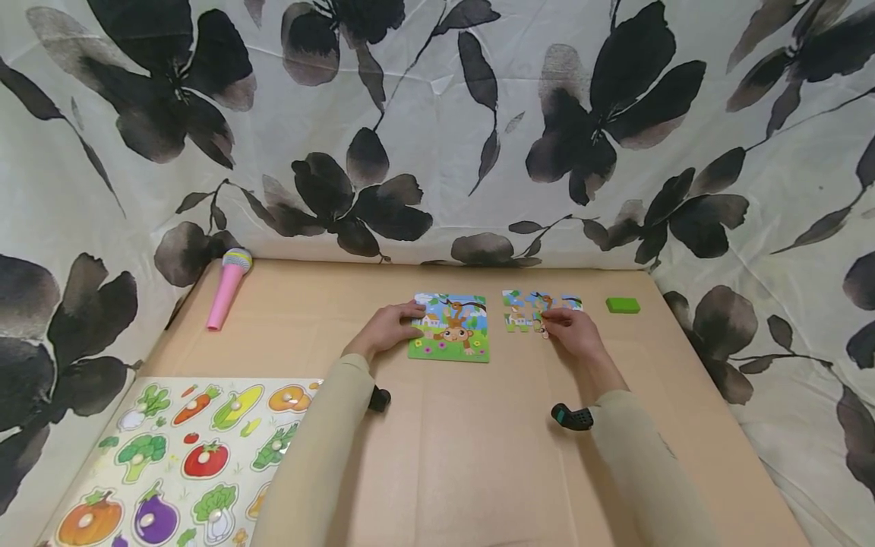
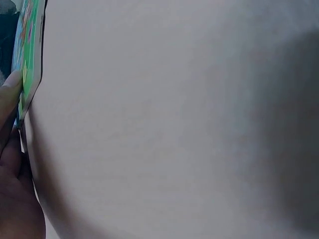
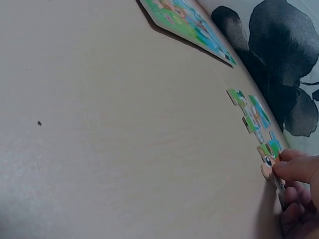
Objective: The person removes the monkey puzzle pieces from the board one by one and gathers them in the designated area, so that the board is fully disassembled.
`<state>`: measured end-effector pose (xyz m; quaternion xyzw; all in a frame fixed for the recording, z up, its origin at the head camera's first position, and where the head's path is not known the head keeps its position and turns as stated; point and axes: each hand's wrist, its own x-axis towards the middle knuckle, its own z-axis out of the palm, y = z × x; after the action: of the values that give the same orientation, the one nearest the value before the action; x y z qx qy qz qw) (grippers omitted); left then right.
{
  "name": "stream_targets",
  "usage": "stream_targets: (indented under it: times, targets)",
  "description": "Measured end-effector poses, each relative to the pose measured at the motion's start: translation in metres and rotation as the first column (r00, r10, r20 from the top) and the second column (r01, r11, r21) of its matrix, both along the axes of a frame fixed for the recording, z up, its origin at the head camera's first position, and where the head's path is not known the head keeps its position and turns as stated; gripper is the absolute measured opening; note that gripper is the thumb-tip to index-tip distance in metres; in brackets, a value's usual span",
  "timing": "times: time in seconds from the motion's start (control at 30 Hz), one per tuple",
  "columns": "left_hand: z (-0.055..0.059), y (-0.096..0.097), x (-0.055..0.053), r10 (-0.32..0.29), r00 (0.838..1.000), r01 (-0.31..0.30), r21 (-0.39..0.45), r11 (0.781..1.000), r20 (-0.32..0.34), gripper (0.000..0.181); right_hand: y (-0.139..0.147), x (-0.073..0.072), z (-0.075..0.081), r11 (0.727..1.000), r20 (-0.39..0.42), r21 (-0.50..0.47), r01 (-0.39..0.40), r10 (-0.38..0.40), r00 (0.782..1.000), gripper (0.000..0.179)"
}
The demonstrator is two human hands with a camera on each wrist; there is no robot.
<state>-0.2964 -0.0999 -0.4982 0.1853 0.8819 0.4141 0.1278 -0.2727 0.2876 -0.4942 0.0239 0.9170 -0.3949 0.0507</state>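
Observation:
A square monkey picture board [image 1: 448,334] lies near the back of the table. My left hand [image 1: 389,328] grips its left side, and the left wrist view shows the thumb [image 2: 11,89] over the printed face with other fingers below the edge. To the right are several jigsaw pieces [image 1: 517,310] in blue, green and white, partly fitted together in rows. My right hand [image 1: 573,332] pinches a puzzle piece [image 3: 267,168] showing an eye and part of the monkey's face. It overlaps the lower right of those pieces in the head view, hiding some of them.
A green block [image 1: 623,305] sits at the back right. At the back left lies a pink toy microphone [image 1: 229,289]. A large vegetable puzzle board [image 1: 174,418] covers the front left, partly behind my left sleeve. Flowered cloth [image 1: 437,114] hangs along the table's back edge.

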Motion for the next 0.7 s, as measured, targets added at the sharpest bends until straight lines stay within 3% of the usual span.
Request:
stream_targets:
  times: [0.7]
  targets:
    - [0.0012, 0.0004, 0.0015, -0.006, 1.0, 0.006, 0.02, 1.0, -0.01, 0.043, -0.004, 0.0026, -0.0029, 0.999, 0.005, 0.013, 0.033, -0.033, 0.999, 0.028]
